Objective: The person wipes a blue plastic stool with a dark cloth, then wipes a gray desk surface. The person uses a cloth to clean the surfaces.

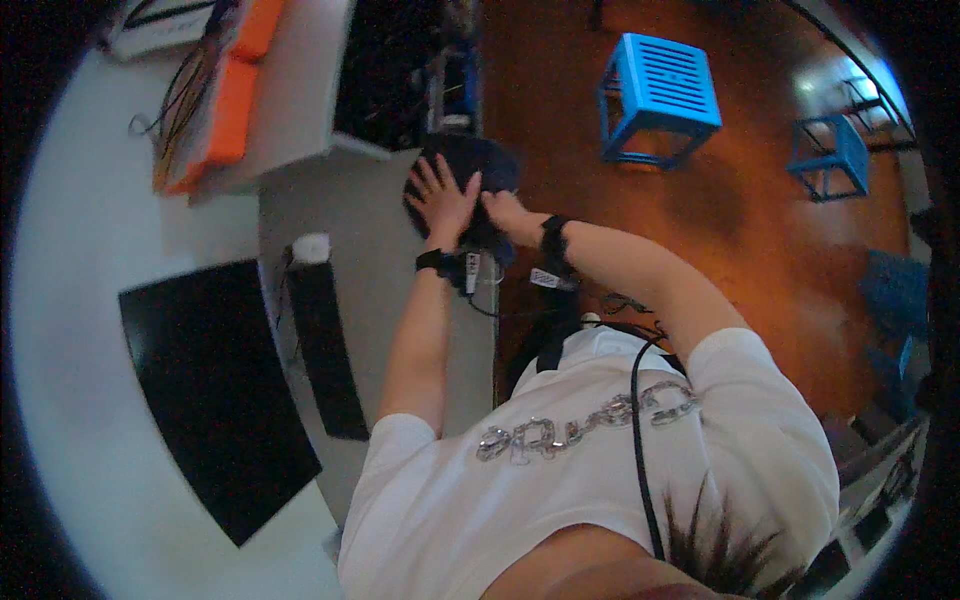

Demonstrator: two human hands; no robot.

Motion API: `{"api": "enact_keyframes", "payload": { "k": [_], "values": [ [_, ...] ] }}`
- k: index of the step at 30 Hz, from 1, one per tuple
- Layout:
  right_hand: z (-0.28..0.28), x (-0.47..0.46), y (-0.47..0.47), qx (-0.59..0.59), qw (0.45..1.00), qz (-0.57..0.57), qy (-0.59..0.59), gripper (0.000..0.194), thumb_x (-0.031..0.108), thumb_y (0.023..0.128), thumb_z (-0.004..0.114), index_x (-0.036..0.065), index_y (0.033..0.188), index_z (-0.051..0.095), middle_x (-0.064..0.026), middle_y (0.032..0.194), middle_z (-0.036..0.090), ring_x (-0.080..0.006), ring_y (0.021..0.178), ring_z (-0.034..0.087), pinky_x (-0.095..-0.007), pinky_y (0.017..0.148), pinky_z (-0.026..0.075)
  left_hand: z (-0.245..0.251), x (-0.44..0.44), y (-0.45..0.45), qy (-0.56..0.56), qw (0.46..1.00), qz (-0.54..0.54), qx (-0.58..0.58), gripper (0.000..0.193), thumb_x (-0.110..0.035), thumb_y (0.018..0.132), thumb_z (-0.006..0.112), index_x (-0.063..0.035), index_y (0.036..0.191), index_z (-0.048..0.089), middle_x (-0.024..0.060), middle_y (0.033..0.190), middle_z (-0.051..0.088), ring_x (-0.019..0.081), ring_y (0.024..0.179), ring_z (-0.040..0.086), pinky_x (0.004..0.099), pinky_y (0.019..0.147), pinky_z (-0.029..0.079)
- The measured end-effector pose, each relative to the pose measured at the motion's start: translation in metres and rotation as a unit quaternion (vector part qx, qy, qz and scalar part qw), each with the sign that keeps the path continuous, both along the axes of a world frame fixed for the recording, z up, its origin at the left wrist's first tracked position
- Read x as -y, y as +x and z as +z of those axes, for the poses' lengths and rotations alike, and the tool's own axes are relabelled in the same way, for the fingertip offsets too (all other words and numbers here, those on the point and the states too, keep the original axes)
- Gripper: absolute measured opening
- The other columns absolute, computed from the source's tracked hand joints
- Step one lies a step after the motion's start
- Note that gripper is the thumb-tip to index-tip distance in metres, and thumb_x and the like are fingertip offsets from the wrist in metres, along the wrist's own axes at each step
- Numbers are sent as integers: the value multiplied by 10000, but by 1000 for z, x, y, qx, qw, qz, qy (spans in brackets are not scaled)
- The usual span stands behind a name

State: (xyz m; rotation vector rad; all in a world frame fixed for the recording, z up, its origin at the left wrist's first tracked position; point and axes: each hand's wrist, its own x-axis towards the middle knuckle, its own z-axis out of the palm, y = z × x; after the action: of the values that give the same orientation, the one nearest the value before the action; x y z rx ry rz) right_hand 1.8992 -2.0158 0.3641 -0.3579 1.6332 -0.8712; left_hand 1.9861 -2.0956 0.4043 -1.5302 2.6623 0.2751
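A dark, soft-looking item, perhaps cloth or a bag (491,159), lies at the right edge of the grey desk (390,225). My left hand (442,199) rests flat on it with the fingers spread. Close beside it, my right hand (506,210) is curled at the item's near side; whether its fingers grip the material cannot be made out. Both wrists wear black straps with small devices, and a thin cable runs from the left one.
Left of my arms are a black monitor (217,397) and a long black bar-shaped object (328,349). Orange bins (232,112) with cables stand at the upper left. Blue plastic stools (667,82) stand on the brown floor at the right.
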Motion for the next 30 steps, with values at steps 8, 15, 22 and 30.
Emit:
{"api": "enact_keyframes", "payload": {
  "k": [8, 15, 22, 30],
  "values": [
    [2, -1, -38, -515, 596, 581, -206, 270, 115, 952, 460, 0, 1146, 608, -173, 1131, 615, -297, 1074, 564, -403, 886, 467, 5, -21, 1, -79, 983, -162, -39, 583, -351, 988, 453, -187, 1507, 244, 153, 1571, 147, 466, 1394, 192, 686, 1020, 261],
    [-4, -48, -8, -256, 866, 267, -337, 290, 143, 938, 472, -3, 1181, 528, -140, 1187, 506, -266, 1089, 446, -408, 936, 346, -28, -60, 37, 6, 985, -132, -109, 511, -275, 943, 542, -176, 1428, 416, 135, 1567, 189, 492, 1385, 192, 619, 1013, 325],
    [48, -83, -97, 30, 976, 63, -207, 204, 133, 904, 502, 5, 1028, 602, -81, 890, 622, -196, 812, 552, -351, 713, 453, 11, -91, -52, 438, 800, -59, -406, 539, -415, 1030, 344, -119, 1478, 302, 158, 1463, 362, 322, 1335, 345, 445, 1066, 334],
    [101, -216, -258, -25, 953, -129, -272, 224, 138, 839, 538, -11, 997, 596, -99, 865, 614, -222, 769, 599, -388, 663, 485, 94, -191, -267, 676, 640, -23, -363, 553, -420, 1024, 394, -147, 1488, 267, 81, 1374, 451, 207, 1228, 470, 354, 995, 415]
  ]
}}
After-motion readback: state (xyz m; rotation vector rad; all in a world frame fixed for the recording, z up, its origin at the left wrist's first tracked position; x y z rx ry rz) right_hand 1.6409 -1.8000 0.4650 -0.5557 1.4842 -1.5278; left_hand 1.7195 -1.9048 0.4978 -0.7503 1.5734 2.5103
